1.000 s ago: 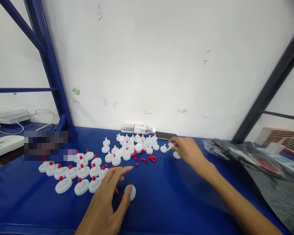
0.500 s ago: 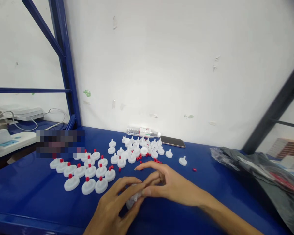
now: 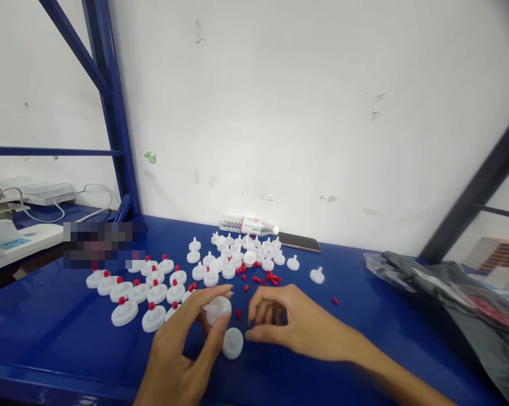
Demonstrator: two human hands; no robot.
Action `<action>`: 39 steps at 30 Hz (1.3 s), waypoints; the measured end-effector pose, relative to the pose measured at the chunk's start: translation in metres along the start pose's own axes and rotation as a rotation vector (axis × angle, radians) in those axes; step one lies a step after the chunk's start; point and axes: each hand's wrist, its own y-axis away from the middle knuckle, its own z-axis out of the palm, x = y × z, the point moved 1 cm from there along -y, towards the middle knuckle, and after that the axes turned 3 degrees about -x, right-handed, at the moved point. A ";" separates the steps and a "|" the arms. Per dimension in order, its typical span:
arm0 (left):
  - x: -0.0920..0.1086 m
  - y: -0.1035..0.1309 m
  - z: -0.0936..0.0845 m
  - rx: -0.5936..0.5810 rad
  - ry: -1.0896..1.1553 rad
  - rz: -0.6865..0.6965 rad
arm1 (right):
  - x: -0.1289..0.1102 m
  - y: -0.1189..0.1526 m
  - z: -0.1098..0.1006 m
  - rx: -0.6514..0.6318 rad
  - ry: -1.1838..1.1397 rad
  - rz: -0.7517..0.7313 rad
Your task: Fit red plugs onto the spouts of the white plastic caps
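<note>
My left hand [image 3: 182, 338] grips a white nozzle cap [image 3: 217, 310] between thumb and fingers, its round disc turned toward the right. A second white round cap [image 3: 233, 343] lies on the blue table just below it, between my hands. My right hand [image 3: 282, 321] is held to the right, fingers curled and thumb apart from them, with nothing visible in its grasp. A small red tip [image 3: 238, 313] rests on the table between the two hands. More loose red tips [image 3: 271, 277] are scattered beyond my right hand.
To the left stand several white caps with red tips [image 3: 124, 312] in rows. Farther back is a heap of white nozzle caps [image 3: 228, 269], with a plastic bottle [image 3: 250, 225] and a phone [image 3: 299, 242] behind. Grey bags [image 3: 432, 287] lie at right; a power strip [image 3: 30, 242] at left.
My hands were together around white pieces and have now parted. The left moved up and left with one nozzle cap; another round cap now shows on the table between them.
</note>
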 end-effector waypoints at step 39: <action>-0.010 0.001 0.011 -0.575 -0.313 -0.176 | 0.004 -0.012 0.028 0.235 -0.095 -0.068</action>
